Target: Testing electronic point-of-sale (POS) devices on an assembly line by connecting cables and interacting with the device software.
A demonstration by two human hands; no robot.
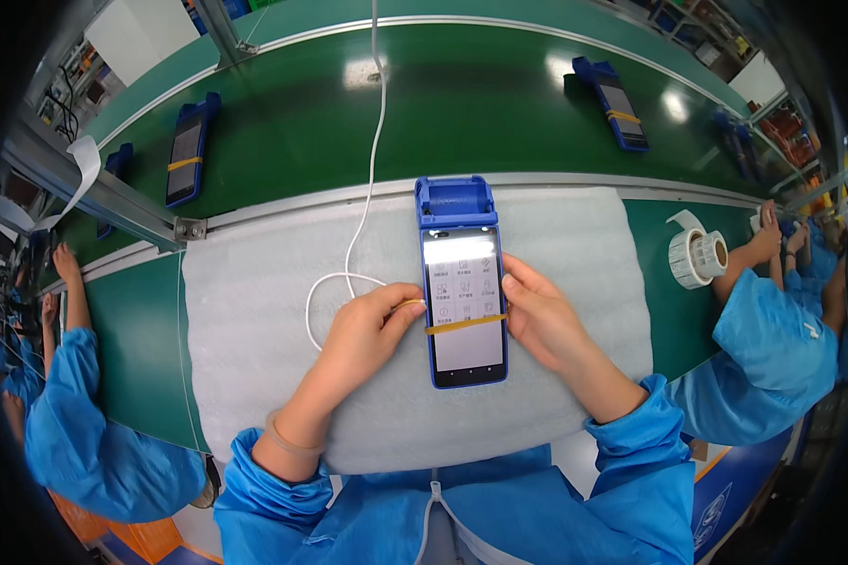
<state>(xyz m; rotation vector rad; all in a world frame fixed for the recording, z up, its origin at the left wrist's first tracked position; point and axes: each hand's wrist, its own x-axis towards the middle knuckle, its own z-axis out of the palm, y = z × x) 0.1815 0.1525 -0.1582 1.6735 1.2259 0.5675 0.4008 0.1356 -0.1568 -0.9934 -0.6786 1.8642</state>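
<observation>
A blue handheld terminal [465,348] with a lit touchscreen and a printer bay at its top end lies upright in front of me on a white foam sheet. Around its lower screen runs a yellow rubber band [476,324]. My right hand [540,315] grips the terminal's right edge, thumb in front and fingers behind. At the left edge my left hand [372,325] is closed in a pinch, with a sliver of yellow at its fingertips. A white cable [356,247] loops down into this hand; its end is hidden by the fingers.
The foam sheet [254,377] covers the green bench. Beyond a metal rail, more banded terminals, one left [187,155] and one right [618,108], lie on a green conveyor [481,104]. Label rolls [693,256] stand at right. Co-workers' blue sleeves [773,348] flank me.
</observation>
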